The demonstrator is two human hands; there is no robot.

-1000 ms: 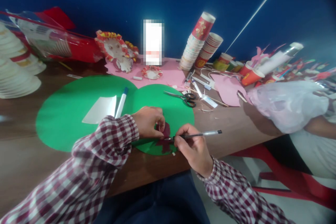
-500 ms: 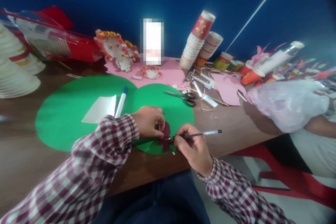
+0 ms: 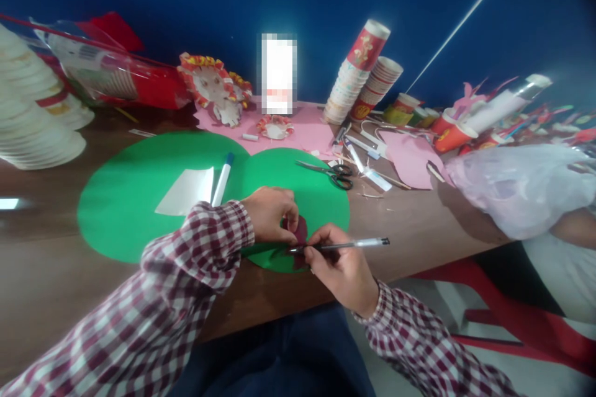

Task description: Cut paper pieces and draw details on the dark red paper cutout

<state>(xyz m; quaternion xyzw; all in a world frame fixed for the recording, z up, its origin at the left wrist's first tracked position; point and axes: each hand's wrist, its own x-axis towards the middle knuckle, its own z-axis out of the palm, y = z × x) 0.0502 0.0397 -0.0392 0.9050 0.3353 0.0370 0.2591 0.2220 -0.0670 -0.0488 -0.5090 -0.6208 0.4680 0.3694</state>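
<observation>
A dark red paper piece lies over the smaller green round sheet near the table's front edge. My left hand pinches this piece between curled fingers and thumb, hiding part of it. In my right hand is a black-and-clear pen, gripped close to its point. The pen's tip is at the lower part of the dark red paper, just below my left fingertips; whether it touches is too small to tell. Black-handled scissors rest on the green sheet's right edge.
A larger green round sheet carries white paper and a blue-capped marker. Stacked paper cups, pink paper and craft pieces stand behind. At right are a plastic bag and another person's arm.
The view has shifted slightly, so the table's things appear farther right. My right hand and the pen have moved a little left across the dark red paper. My left hand keeps its pinch.
</observation>
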